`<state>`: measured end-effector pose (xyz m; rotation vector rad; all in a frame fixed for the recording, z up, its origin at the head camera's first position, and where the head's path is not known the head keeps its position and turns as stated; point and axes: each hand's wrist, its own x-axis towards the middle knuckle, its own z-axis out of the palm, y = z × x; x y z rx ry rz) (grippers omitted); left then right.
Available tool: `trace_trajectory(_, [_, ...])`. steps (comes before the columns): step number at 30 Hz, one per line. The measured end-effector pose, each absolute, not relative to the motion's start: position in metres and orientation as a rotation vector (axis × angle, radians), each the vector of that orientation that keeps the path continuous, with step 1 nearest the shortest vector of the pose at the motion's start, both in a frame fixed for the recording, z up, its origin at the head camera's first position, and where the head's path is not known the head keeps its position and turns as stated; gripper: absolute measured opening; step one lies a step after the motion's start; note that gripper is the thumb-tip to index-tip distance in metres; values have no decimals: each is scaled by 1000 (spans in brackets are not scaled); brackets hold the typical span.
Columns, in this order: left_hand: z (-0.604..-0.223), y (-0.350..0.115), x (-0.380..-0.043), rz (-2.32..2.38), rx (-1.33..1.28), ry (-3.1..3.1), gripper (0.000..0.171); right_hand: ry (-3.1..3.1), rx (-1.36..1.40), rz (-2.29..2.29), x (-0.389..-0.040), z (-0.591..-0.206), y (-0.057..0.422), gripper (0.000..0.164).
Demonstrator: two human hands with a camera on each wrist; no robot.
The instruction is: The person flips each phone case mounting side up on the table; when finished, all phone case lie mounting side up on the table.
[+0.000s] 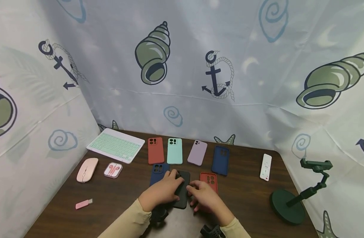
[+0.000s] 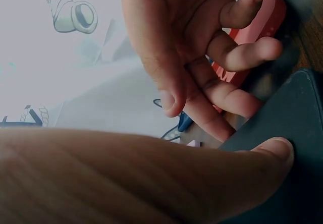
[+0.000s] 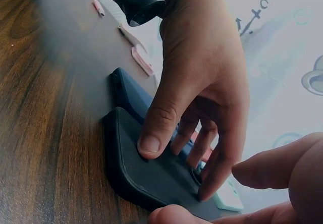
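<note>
A black phone case (image 1: 184,190) lies flat on the table. My left hand (image 1: 165,188) rests on it; in the right wrist view the left thumb (image 3: 151,141) presses its back and the index fingertip touches it farther along. My right hand (image 1: 207,196) hovers at the case's right edge, fingers loosely bent and apart, with nothing held between them. A dark blue phone case (image 1: 156,173) lies against the black one's left side, partly under the left hand. Behind the right hand is a red phone case (image 1: 210,180), partly covered.
Red (image 1: 156,152), mint (image 1: 174,153), lilac (image 1: 197,153) and navy (image 1: 220,162) phone cases line the back. At left are a keyboard (image 1: 116,145), mouse (image 1: 87,169), earphone box (image 1: 113,170) and pink USB stick (image 1: 84,204). A white remote (image 1: 266,167) and green stand (image 1: 287,206) occupy the right.
</note>
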<state>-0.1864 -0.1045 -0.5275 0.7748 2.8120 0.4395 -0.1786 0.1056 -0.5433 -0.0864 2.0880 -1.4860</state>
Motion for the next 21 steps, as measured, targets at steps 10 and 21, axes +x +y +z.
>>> trace_trajectory(10, [-531,-102,-192,528,734,2798,61,2211,-130,-1534,-183,-541,108,48])
trace_trajectory(21, [-526,-102,-192,732,728,2732,55,2387,-281,-1517,-180,-540,109,31])
